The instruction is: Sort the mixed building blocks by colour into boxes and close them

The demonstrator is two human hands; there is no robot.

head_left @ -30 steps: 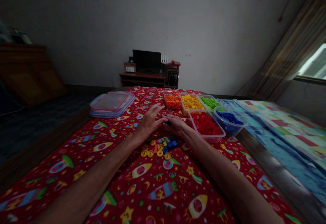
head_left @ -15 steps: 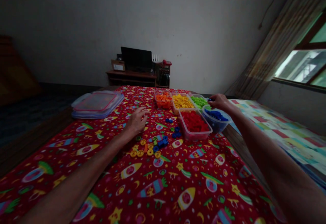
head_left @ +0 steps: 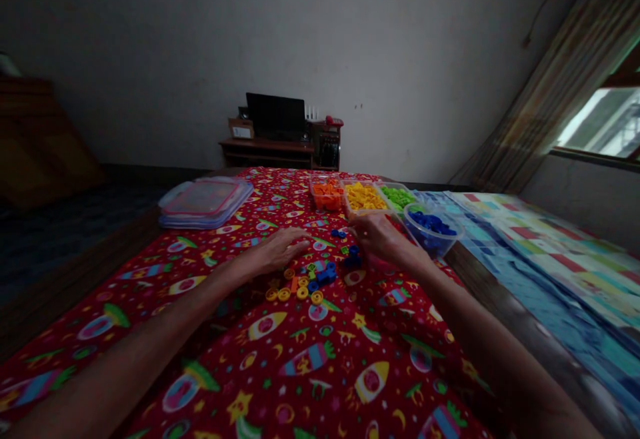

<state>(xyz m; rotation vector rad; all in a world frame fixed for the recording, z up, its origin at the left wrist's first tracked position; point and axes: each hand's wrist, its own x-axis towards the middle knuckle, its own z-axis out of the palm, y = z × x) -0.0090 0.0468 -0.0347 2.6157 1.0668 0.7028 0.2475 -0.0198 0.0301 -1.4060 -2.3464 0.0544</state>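
My left hand (head_left: 284, 250) is over the tablecloth with its fingers loosely stretched out and nothing visible in them. Close to it lie yellow wheels (head_left: 302, 292), an orange piece (head_left: 295, 284) and joined blue toy pieces (head_left: 327, 274). My right hand (head_left: 377, 234) is in front of the yellow-piece box, its fingers drawn together; what they hold, if anything, is hidden. It covers most of the box of red pieces. Below its fingertips sit dark blue pieces (head_left: 353, 257), with a smaller blue piece (head_left: 339, 233) further left.
Clear boxes hold orange pieces (head_left: 327, 196), yellow pieces (head_left: 365, 196) and green pieces (head_left: 397, 197). A round tub of blue pieces (head_left: 433, 224) stands at the right. Stacked lids (head_left: 206, 203) lie at the left on the red patterned tablecloth (head_left: 300, 386).
My right hand has moved left from the blue tub, where it pinched a dark blue piece, to above the small blue pieces. My left hand has come slightly nearer the loose pieces.
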